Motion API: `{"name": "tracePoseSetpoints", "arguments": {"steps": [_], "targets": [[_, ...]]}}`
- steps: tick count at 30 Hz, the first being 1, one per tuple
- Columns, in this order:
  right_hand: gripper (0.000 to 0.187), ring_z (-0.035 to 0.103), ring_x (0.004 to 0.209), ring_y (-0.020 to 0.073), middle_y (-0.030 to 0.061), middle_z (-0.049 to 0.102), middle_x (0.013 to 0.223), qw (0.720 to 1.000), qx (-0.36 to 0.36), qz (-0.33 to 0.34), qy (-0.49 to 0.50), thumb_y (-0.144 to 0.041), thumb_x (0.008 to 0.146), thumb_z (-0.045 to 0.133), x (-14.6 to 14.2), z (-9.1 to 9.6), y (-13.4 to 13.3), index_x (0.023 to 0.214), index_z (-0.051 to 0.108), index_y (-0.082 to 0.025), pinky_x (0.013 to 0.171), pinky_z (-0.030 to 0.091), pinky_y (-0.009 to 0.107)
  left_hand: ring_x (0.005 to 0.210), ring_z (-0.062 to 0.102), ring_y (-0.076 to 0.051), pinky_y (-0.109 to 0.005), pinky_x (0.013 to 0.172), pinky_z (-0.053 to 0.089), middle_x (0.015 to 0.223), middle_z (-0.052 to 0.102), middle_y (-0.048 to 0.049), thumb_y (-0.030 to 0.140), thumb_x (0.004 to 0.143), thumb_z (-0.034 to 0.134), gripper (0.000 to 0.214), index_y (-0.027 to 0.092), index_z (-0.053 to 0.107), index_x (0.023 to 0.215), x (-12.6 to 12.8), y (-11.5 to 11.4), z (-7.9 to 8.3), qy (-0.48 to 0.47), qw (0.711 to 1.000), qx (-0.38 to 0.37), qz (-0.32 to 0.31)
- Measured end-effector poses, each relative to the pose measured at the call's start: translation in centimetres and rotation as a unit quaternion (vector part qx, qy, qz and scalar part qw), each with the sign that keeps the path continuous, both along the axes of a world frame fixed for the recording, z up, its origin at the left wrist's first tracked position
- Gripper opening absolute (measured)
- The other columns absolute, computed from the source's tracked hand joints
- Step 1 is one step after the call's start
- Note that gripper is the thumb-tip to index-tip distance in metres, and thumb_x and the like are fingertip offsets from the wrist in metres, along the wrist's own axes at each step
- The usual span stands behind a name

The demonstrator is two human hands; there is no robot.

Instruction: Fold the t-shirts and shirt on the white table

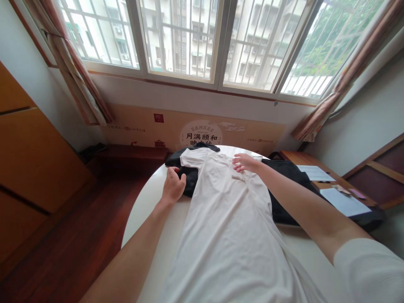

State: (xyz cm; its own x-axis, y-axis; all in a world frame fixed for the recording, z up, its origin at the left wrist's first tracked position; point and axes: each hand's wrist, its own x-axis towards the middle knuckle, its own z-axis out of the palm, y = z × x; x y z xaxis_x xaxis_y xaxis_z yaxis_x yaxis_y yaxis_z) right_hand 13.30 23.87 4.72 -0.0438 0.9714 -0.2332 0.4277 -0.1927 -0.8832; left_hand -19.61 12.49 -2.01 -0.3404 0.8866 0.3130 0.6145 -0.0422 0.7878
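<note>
A long white garment [221, 235], likely a shirt or dress, lies spread flat on a round white table [142, 221], running from the far edge toward me. Under it lies a black cloth garment [285, 189], showing on both sides. My left hand [173, 185] sits at the garment's left side with its fingers curled against the black cloth, next to the white sleeve. I cannot tell whether it grips anything. My right hand [244, 163] rests on the white fabric near the far right shoulder, holding nothing, its fingers apart.
To the right, a wooden desk [303, 159] holds several papers [344, 202]. A wooden cabinet [38, 143] and a dark wooden floor [72, 227] lie to the left. A printed board [202, 132] stands behind the table, below a barred window [183, 42].
</note>
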Motion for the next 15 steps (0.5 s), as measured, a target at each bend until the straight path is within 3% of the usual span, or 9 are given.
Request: {"name": "tracePoseSetpoints", "arguments": {"steps": [2, 4, 7, 8, 12, 15], "targets": [[0.047, 0.074, 0.076, 0.0178, 0.0156, 0.073, 0.118, 1.0, 0.024, 0.013, -0.002, -0.018, 0.093, 0.068, 0.8, 1.0, -1.5, 0.138, 0.054, -0.015, 0.068, 0.062, 0.03, 0.108, 0.064, -0.03, -0.051, 0.104, 0.052, 0.11, 0.057, -0.0099, 0.028, 0.089, 0.057, 0.024, 0.025, 0.038, 0.103, 0.0, 0.0, 0.0, -0.004, 1.0, 0.003, -0.003], [0.042, 0.073, 0.078, 0.0178, 0.0148, 0.074, 0.117, 0.997, 0.063, 0.023, -0.031, -0.019, 0.094, 0.066, 2.3, 2.1, -3.9, 0.135, 0.056, -0.015, 0.063, 0.059, 0.026, 0.106, 0.063, -0.029, -0.051, 0.104, 0.052, 0.108, 0.056, -0.0088, 0.027, 0.088, 0.058, 0.025, 0.026, 0.038, 0.103, -0.1, 0.1, -0.1, -0.009, 1.0, 0.011, -0.008], [0.02, 0.071, 0.071, 0.0188, 0.0126, 0.076, 0.095, 0.982, 0.117, 0.065, -0.129, -0.028, 0.098, 0.06, 5.4, 2.8, -9.8, 0.111, 0.065, -0.013, 0.055, 0.052, 0.025, 0.103, 0.063, -0.027, -0.051, 0.103, 0.052, 0.11, 0.054, -0.0088, 0.027, 0.087, 0.058, 0.027, 0.026, 0.037, 0.104, 0.0, 0.0, 0.0, -0.011, 1.0, 0.026, -0.015], [0.021, 0.07, 0.069, 0.0188, 0.0111, 0.076, 0.089, 0.975, 0.123, 0.086, -0.163, -0.034, 0.099, 0.059, 6.5, 2.7, -12.3, 0.099, 0.066, -0.015, 0.054, 0.05, 0.025, 0.102, 0.062, -0.027, -0.051, 0.102, 0.053, 0.111, 0.054, -0.0091, 0.027, 0.087, 0.058, 0.027, 0.026, 0.037, 0.104, 0.0, 0.0, 0.0, -0.01, 0.999, 0.033, -0.017], [0.046, 0.064, 0.065, 0.019, 0.0051, 0.07, 0.07, 0.933, 0.1, 0.103, -0.328, -0.058, 0.099, 0.055, 10.4, 0.2, -24.4, 0.073, 0.061, -0.02, 0.059, 0.044, 0.029, 0.094, 0.061, -0.025, -0.051, 0.099, 0.054, 0.113, 0.053, -0.0108, 0.025, 0.086, 0.057, 0.027, 0.025, 0.038, 0.105, 0.5, -0.6, 0.7, 0.02, 0.996, 0.083, -0.027], [0.04, 0.066, 0.066, 0.0211, 0.0026, 0.07, 0.069, 0.925, 0.04, 0.077, -0.369, -0.059, 0.096, 0.057, 12.5, -3.4, -32.9, 0.08, 0.064, -0.023, 0.06, 0.044, 0.031, 0.087, 0.06, -0.024, -0.049, 0.093, 0.055, 0.111, 0.055, -0.011, 0.026, 0.087, 0.055, 0.024, 0.024, 0.041, 0.107, 2.0, -1.7, 1.8, 0.045, 0.991, 0.119, -0.043]]}}
